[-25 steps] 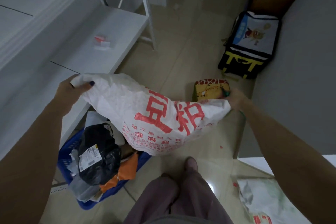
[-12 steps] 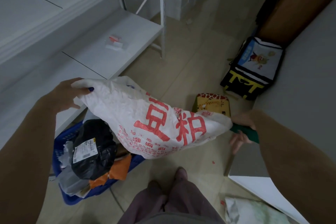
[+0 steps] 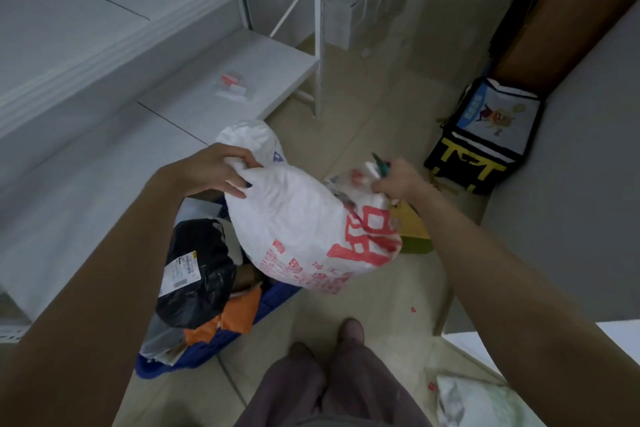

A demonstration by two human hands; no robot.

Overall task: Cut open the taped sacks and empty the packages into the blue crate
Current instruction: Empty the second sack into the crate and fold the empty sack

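A white woven sack [image 3: 298, 218] with red printed characters hangs in the air between both hands, above the blue crate [image 3: 207, 354]. My left hand [image 3: 214, 170] grips its upper left corner. My right hand [image 3: 394, 180] pinches the sack's right end and also holds a green-handled cutter [image 3: 381, 163] whose tip points up. The crate on the floor holds a black package [image 3: 197, 274] with a white label, an orange package [image 3: 235, 315] and grey ones. The crate's right part is hidden behind the sack.
White metal shelving [image 3: 225, 87] runs along the left, with a small red-and-white item [image 3: 232, 85] on its lower shelf. A black-and-yellow delivery bag [image 3: 485, 139] sits at the right wall. A yellow box [image 3: 412, 225] lies behind the sack. Another sack [image 3: 485, 402] lies bottom right. My legs [image 3: 332, 385] stand below.
The sack has been turned more upright and bunched together. My right hand rose and came inward to its end, and my left hand moved right, closer to the right hand.
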